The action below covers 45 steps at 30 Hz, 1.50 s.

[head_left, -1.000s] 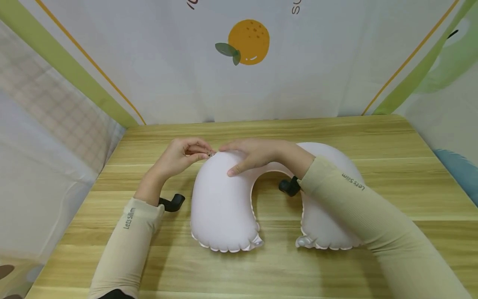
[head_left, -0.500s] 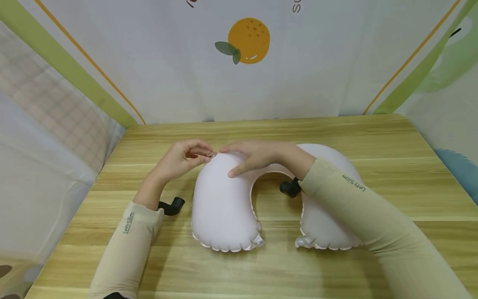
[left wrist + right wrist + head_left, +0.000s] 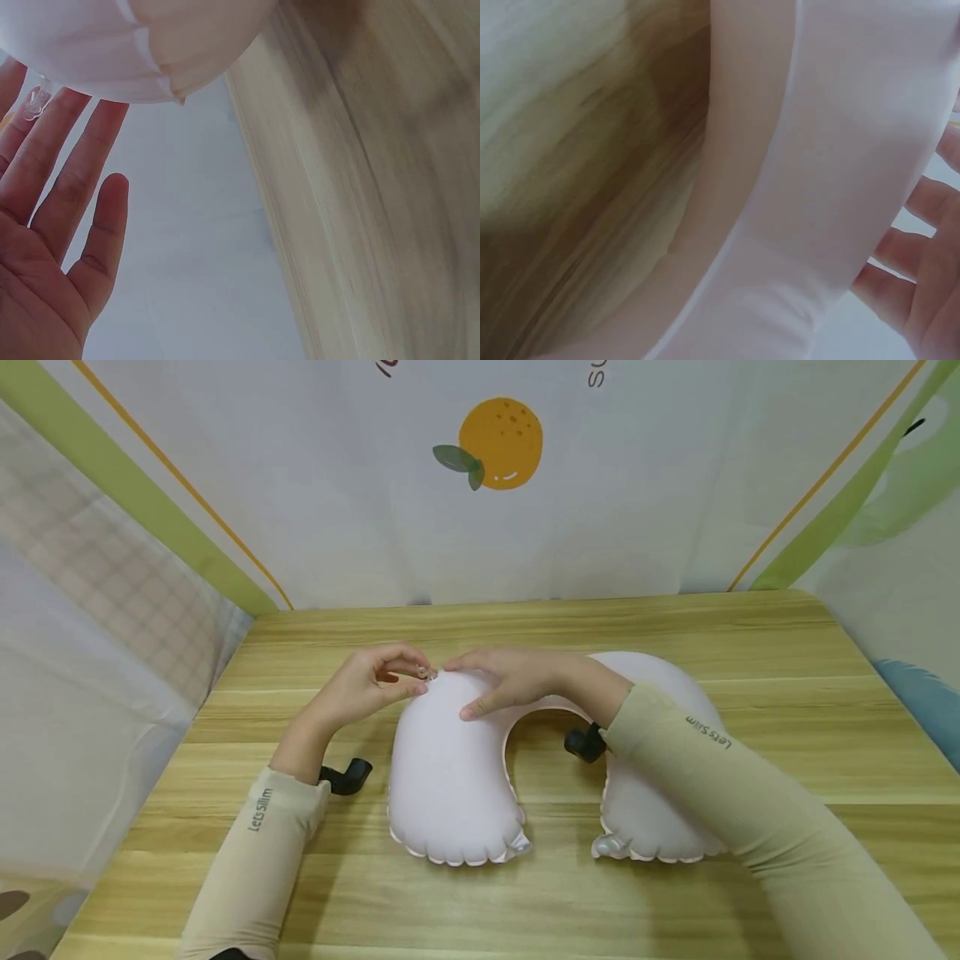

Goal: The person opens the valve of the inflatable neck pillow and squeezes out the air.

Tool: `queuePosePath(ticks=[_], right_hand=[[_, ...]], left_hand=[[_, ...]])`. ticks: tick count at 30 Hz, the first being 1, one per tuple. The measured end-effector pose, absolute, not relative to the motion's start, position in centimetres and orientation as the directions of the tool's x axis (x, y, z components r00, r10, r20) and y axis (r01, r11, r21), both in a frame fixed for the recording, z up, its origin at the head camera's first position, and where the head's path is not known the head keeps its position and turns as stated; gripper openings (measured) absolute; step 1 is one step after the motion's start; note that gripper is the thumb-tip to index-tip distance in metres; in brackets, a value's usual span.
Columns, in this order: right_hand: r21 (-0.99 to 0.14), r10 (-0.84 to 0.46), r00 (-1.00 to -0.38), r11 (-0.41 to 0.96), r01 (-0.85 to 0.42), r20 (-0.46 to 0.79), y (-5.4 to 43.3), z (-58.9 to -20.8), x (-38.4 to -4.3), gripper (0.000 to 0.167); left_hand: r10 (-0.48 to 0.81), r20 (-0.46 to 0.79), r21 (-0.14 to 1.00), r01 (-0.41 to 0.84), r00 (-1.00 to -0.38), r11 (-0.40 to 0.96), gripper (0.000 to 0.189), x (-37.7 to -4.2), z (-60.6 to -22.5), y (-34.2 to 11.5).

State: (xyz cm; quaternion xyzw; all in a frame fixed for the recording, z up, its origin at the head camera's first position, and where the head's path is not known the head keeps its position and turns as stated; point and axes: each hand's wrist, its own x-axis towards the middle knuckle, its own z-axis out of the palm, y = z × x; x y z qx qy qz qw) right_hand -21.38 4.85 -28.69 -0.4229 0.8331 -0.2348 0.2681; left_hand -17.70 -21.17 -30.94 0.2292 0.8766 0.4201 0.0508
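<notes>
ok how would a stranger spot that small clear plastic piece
On the yellowish wooden tabletop, find the pale pink inflatable pillow, curved like a U. At its left side's far edge, by the bare left hand, is the small clear plastic piece, see-through unlike the opaque pillow.

One left hand (image 3: 378, 683) and one right hand (image 3: 517, 683) share one wood-grain table (image 3: 562, 910); the count runs to one U-shaped inflatable neck pillow (image 3: 453, 768) and one clear plastic valve (image 3: 37, 103); two beige arm sleeves (image 3: 251, 868), each with one printed slogan (image 3: 260, 810); two black wrist fittings (image 3: 348, 777); one printed orange (image 3: 500, 443) with two green leaves (image 3: 453, 458).
</notes>
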Motion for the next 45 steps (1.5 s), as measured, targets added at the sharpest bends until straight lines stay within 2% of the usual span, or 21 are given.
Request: queuePosePath(ticks=[10,21,27,32,45], right_hand=[[-0.620,-0.826,-0.507,0.536,-0.573,-0.246,4.9,-29.1,-21.2,0.078],[-0.645,-0.823,-0.514,0.532,-0.549,-0.242,5.7,-28.5,-21.1,0.077],[-0.609,-0.822,-0.528,0.535,-0.585,-0.215,6.2,-28.5,-20.7,0.080],[-0.610,-0.837,-0.514,0.511,-0.606,-0.190,6.1,-29.0,-20.5,0.083],[-0.574,-0.838,-0.512,0.516,-0.635,-0.188,5.7,-30.3,-20.1,0.086]], left_hand=[[0.459,0.095,0.740,0.371,-0.883,0.561,0.031,-17.7,-31.1,-21.1],[0.438,0.006,0.650,0.336,-0.899,0.682,0.048,-16.0,-30.7,-21.7],[0.469,-0.012,0.642,0.353,-0.883,0.681,0.057,-14.8,-30.8,-21.7],[0.484,-0.018,0.632,0.365,-0.875,0.684,0.063,-13.9,-30.8,-21.1],[0.490,-0.062,0.642,0.342,-0.869,0.687,0.071,-13.7,-31.1,-20.8]])
